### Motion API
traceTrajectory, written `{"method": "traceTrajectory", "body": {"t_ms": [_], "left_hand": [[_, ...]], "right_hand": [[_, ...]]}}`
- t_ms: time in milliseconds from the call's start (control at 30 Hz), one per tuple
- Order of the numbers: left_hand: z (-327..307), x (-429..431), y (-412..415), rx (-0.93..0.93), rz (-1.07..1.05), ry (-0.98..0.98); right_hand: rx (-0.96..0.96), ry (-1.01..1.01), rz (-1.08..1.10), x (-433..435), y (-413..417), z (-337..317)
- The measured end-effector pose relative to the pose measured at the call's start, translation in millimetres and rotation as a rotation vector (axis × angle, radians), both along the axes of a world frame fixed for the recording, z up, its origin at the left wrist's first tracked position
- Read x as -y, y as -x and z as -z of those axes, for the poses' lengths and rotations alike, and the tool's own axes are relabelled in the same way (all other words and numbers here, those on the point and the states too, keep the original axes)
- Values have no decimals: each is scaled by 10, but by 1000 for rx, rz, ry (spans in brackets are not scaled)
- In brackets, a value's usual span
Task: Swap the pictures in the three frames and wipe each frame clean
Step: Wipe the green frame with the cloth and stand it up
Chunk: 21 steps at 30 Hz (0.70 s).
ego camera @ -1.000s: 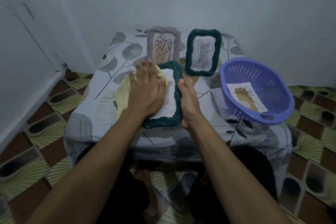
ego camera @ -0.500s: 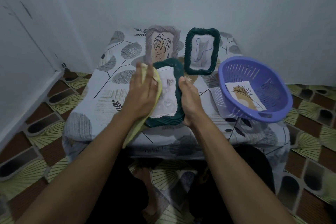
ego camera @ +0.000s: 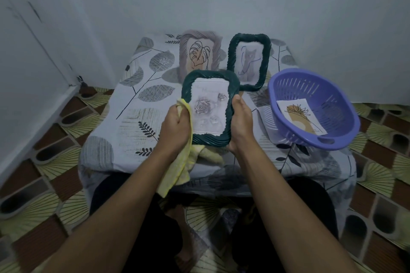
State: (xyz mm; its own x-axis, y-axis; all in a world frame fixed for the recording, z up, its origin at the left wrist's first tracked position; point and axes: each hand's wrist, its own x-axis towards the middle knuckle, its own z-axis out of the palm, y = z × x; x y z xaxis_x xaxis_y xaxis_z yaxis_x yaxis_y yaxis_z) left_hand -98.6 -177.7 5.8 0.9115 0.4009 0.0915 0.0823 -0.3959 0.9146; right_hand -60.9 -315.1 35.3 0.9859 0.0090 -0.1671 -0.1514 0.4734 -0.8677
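A dark green frame (ego camera: pixel 228 115) with a rose drawing is tilted up above the table's front. My right hand (ego camera: pixel 240 122) grips its right edge. My left hand (ego camera: pixel 176 126) grips a yellow cloth (ego camera: pixel 179 168) against the frame's left edge; the cloth hangs down over the table edge. Behind stand a pale brown frame (ego camera: pixel 185 55) with a leaf drawing and a second green frame (ego camera: pixel 265 60) with a cat drawing, both leaning at the wall.
A purple basket (ego camera: pixel 332 95) sits on the table's right side with a loose flower picture (ego camera: pixel 301 117) inside. The small table (ego camera: pixel 133 115) has a leaf-print cover. White walls close in behind and at the left. Patterned floor tiles surround the table.
The rose frame has been lifted from nearly flat to tilted up facing me. My left hand slid from the glass to the frame's left edge, bunching the cloth in a grip.
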Motion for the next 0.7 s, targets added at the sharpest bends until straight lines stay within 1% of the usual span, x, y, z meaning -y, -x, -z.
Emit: {"method": "traceTrajectory", "body": {"t_ms": [133, 200, 267, 333, 433, 467, 533, 633, 700], "left_hand": [[-28, 4, -37, -61, -191, 50], [-37, 21, -21, -63, -223, 43], [-24, 38, 19, -52, -161, -8], [-22, 41, 66, -81, -92, -53], [-55, 59, 123, -124, -14, -20], [-63, 65, 144, -112, 10, -42], [-71, 79, 176, -97, 50, -189], [-81, 76, 142, -78, 34, -440], [-107, 30, 39, -76, 16, -520]], "right_hand": [[1, 11, -31, -37, 65, 26], [-2, 21, -29, -55, 86, 28], [4, 22, -26, -45, 80, 41], [3, 33, -23, -24, 77, 62], [-15, 42, -24, 3, 86, 72], [-13, 43, -26, 6, 86, 66], [-14, 34, -30, 0, 75, 63], [-32, 29, -52, -37, 92, 90], [-23, 37, -86, -95, 139, 135]]}}
